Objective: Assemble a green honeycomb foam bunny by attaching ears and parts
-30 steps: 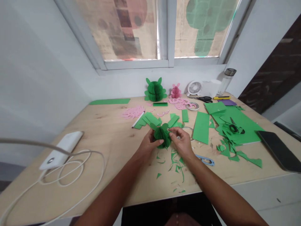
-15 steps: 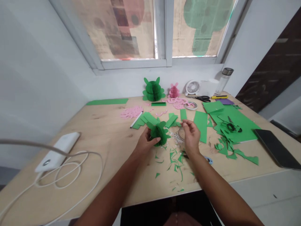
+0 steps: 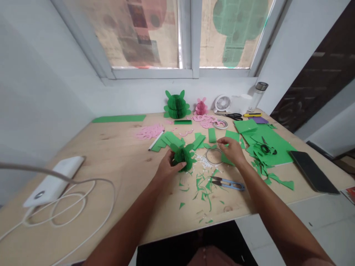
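Note:
A small green paper figure (image 3: 183, 158), with folded layers and leaf-like ears, is held in my left hand (image 3: 169, 167) just above the table. My right hand (image 3: 230, 148) hovers to its right, fingertips pinched together; whatever is between them is too small to make out. Below that hand lie a tape ring (image 3: 213, 156) and white paper bits (image 3: 203, 161). Blue-handled snips (image 3: 229, 183) rest nearer the front, beside scattered green scraps (image 3: 204, 192). Green paper strips (image 3: 172, 139) and a white pen (image 3: 156, 140) lie behind the held figure.
At the back stand a larger green figure (image 3: 177, 106), a pink figure (image 3: 201, 107), a fan (image 3: 222, 103) and a bottle (image 3: 257, 96). Green sheets (image 3: 280, 142) and a phone (image 3: 313, 171) are right; a power bank (image 3: 54, 181) with a cable lies left.
My right hand has moved right, away from the green figure, uncovering the tape ring and the snips. The left hand still holds the figure. The whole view has shifted slightly.

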The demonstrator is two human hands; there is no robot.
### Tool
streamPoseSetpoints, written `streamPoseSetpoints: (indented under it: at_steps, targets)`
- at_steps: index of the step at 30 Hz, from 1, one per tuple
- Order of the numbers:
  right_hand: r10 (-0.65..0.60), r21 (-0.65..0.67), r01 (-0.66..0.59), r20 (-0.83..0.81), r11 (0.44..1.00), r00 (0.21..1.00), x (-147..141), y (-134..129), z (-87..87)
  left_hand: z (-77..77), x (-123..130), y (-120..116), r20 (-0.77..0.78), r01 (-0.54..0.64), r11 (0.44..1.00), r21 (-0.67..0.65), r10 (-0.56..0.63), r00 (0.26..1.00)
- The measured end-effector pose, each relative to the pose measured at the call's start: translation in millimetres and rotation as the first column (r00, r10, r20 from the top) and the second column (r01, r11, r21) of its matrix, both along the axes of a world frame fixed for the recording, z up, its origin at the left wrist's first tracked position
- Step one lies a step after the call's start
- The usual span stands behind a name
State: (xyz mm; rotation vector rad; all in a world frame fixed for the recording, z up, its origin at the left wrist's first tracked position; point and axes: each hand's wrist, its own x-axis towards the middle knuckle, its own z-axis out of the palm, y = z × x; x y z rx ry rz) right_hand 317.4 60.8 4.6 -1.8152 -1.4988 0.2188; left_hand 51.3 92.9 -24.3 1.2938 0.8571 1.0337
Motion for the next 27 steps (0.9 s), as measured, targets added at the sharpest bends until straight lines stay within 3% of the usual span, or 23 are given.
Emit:
streamPoseSetpoints:
  at_steps: [6,13,19,27]
  targets:
    - [0.115,-0.189,-0.061,0.294,0.980,0.949,-7,4,-3.7,0.7,2,-1,0.015,0.024,1.000,-0.013,-0.023,1.000]
    - [0.161,-0.284,-0.030,0.450,0.958,0.878,-10,13,-2.7,1.2,3,-2,0.014,0.015,1.000,-0.006,-0.015,1.000]
    - [0.146,-0.256,-0.020,0.483,0.966,0.864,-9,15,-3.8,7.2,5,-5,0.024,0.003,1.000,-0.014,-0.003,1.000]
    - [0.040,-0.113,0.008,0.417,0.994,0.908,-8,1,0.0,4.3,3,-4,0.033,0.015,1.000,-0.022,-0.014,0.999]
